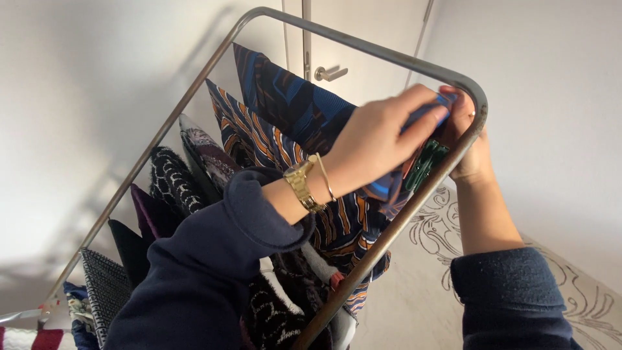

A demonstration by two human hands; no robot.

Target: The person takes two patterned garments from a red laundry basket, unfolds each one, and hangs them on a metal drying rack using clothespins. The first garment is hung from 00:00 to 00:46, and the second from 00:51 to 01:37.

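At the far corner of the drying rack [363, 45], my left hand [382, 139] lies over the top edge of a blue patterned cloth [298, 104], fingers pressed together on it right where it meets the rail. My right hand [472, 146] comes up from behind the bar, its fingers curled over the same corner; most of it is hidden by the rail, so I cannot tell whether that grip is clamped on the cloth or only on the metal. Just below the two hands a green peg [424, 165] sits against the cloth, close to the rail, with a bit of red beside it that I cannot make out.

The blue cloth hangs from the top of the rack, next to an orange-striped cloth [249, 139] and a row of darker patterned ones further down.

I judge the step in hand is work at the peg on this corner, fixing or freeing the cloth. The next move calls for one hand keeping the cloth against the rail while the other squeezes the peg, without letting the fabric slide off.
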